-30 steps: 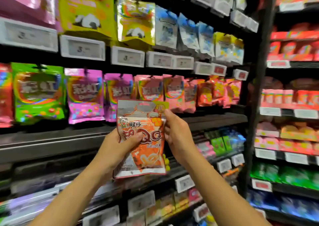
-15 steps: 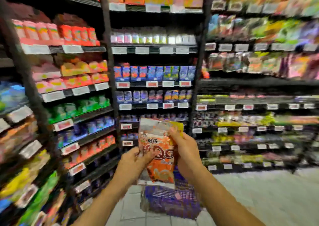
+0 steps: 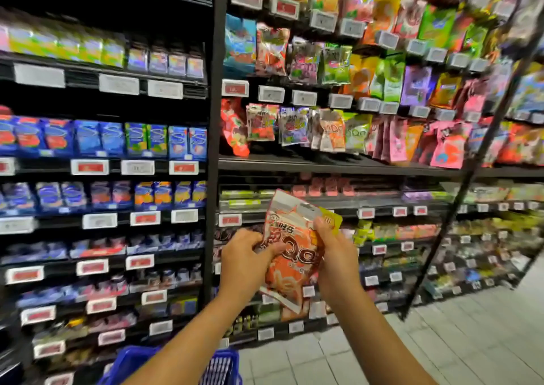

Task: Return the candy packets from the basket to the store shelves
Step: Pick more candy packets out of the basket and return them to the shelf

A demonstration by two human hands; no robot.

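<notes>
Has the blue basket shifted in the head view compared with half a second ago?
Yes. The basket now sits at the bottom edge, left of the packet; before, it lay directly below the packet. The camera turned, so real movement is unclear.

Bright, even store lighting; motion blur smears the shelves (image 3: 338, 164) toward the edges, where uprights bow; glare glints off hanging packets (image 3: 331, 131).

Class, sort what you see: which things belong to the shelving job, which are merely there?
Belongs:
orange candy packet, held by left hand and right hand
blue basket
matching hanging packets

Merely there:
blue gum boxes
price tags
tiled floor
</notes>
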